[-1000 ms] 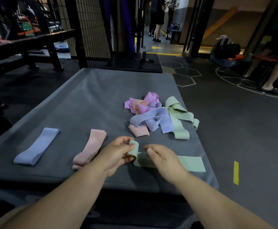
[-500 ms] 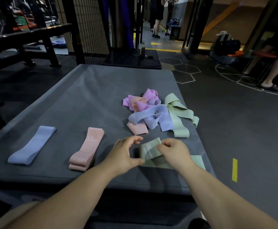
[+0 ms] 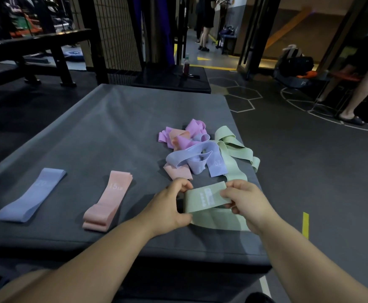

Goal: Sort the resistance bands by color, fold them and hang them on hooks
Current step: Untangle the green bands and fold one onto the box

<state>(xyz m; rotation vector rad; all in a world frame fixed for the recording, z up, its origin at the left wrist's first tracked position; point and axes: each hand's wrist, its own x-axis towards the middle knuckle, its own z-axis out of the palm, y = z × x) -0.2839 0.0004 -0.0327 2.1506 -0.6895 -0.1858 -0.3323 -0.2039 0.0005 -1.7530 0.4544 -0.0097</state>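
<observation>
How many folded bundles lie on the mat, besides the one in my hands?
2: blue folded band near the left edge of the mat; pink folded bundle just right of it, whose layers may hide extra bands.

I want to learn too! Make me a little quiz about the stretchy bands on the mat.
1. True or false: the left hand and the right hand both hold the green band.
2. Which number is printed on the folded pink band? A 15, B 30, C 50.
3. Fill the gap: the folded blue band lies to the ___ of the pink one.
Key: 1 true; 2 A; 3 left.
</observation>
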